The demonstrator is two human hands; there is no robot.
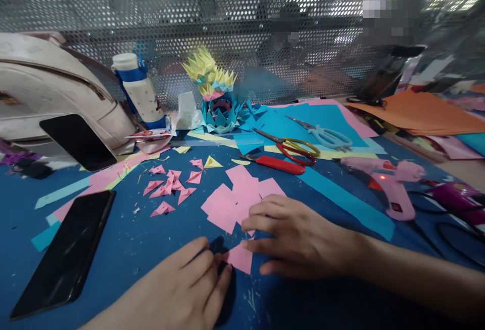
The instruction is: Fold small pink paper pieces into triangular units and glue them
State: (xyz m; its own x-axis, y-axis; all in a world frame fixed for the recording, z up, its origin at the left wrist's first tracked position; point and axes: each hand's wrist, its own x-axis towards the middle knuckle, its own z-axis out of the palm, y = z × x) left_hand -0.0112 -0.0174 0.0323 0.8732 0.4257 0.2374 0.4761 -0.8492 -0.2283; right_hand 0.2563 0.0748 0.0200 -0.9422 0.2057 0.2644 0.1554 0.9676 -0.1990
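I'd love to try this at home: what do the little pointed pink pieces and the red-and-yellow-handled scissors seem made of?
The pink pieces look like matte paper, with crisp folds. On the scissors, thin, tapering blades suggest metal; the handles' smooth shine suggests plastic or coated metal.

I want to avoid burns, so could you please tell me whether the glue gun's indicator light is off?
No, a red light glows on the side of the pink glue gun, above its handle.
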